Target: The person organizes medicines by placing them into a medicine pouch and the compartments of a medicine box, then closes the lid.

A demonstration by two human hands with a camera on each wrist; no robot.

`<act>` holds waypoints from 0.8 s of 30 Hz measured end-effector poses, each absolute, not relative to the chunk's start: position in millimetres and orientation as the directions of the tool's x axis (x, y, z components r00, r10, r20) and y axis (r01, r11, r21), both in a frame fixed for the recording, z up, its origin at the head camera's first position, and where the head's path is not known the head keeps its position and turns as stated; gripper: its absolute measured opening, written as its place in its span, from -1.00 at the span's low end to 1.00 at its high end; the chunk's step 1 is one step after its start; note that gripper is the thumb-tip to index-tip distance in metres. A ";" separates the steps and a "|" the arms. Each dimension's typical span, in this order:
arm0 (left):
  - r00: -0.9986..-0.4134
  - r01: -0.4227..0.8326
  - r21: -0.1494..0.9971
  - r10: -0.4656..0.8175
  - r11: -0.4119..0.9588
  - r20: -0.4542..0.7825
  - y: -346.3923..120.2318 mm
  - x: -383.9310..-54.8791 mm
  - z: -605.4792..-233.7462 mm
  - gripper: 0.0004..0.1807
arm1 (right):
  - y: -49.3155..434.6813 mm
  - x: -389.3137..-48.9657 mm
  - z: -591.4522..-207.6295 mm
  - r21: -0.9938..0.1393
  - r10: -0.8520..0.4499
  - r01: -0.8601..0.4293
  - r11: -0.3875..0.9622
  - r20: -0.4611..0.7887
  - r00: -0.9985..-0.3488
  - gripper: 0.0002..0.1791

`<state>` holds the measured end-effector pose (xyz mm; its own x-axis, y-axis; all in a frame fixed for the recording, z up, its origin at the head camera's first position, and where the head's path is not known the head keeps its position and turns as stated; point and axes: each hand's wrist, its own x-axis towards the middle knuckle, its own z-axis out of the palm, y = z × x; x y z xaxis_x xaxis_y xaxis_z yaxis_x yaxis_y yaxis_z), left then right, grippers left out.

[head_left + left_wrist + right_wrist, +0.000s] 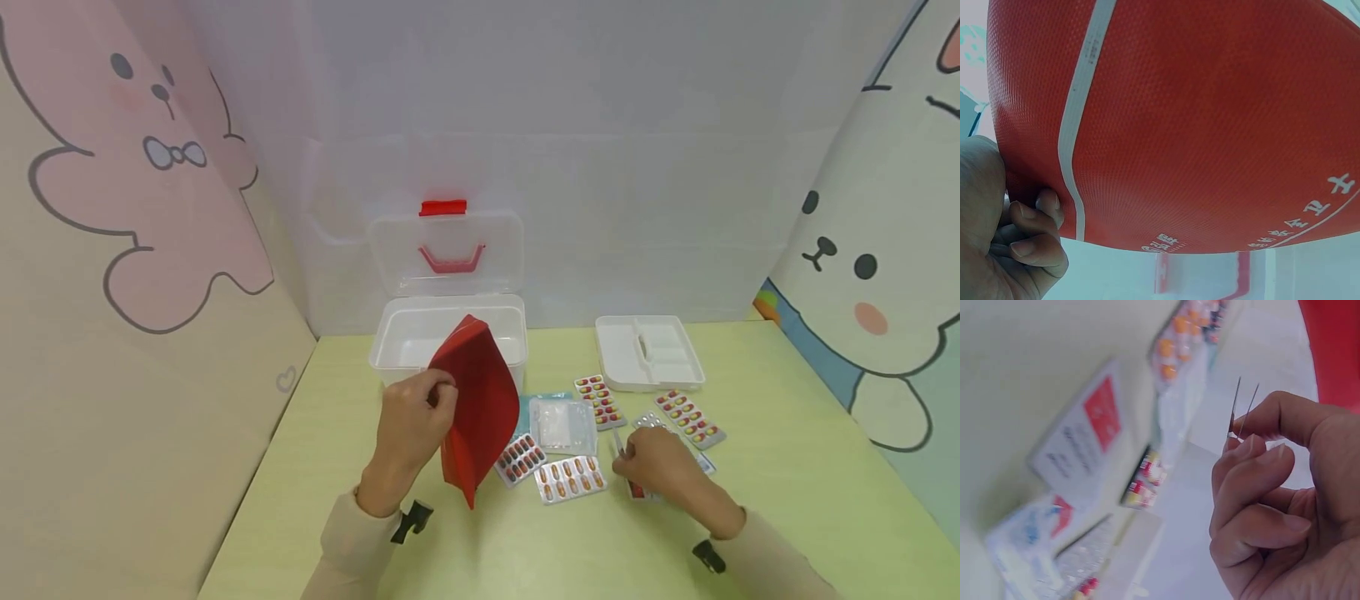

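Note:
My left hand (412, 421) grips the edge of a red pouch (483, 408), raised above the table in front of the clear box. White piping and white lettering show on the pouch (1197, 125) in the left wrist view. Between thumb and fingers, my right hand (663, 467) pinches a pair of thin metal tweezers (1235, 405), whose two tips stand slightly apart. Below that hand lie a red-and-white packet (1079, 437) and a silver blister pack (649, 419), both partly covered by it in the head view.
Several capsule blister packs (572, 480) lie on the table, beside a clear packet (564, 427) with a white pad. Behind stands a clear plastic box (384, 360) with its lid (495, 250) up. A white compartment tray (667, 358) sits at the back right.

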<state>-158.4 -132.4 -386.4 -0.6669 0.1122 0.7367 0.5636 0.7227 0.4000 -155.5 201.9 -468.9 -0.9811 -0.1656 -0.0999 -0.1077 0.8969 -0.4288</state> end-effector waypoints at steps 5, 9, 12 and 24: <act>-0.674 0.559 0.406 0.111 0.722 0.730 -131.0 -157.6 -385.5 -0.83 | 199.6 -157.2 -445.8 -0.420 -0.211 -0.191 0.887 0.000 -0.977 -0.59; -0.675 0.558 0.415 0.102 0.719 0.731 -129.1 -157.0 -384.9 -0.82 | 195.3 -157.8 -424.1 -0.413 -0.228 -0.237 0.879 0.072 -0.971 -0.70; -0.675 0.553 0.424 0.088 0.717 0.732 -127.2 -157.2 -385.6 -0.81 | 188.6 -157.9 -407.2 -0.412 -0.235 -0.264 0.872 0.120 -0.965 -0.72; -0.664 0.555 0.433 0.064 0.711 0.745 -116.8 -160.3 -387.7 -0.80 | 137.7 -154.2 -359.1 -0.466 -0.241 -0.368 0.805 0.311 -0.919 -0.87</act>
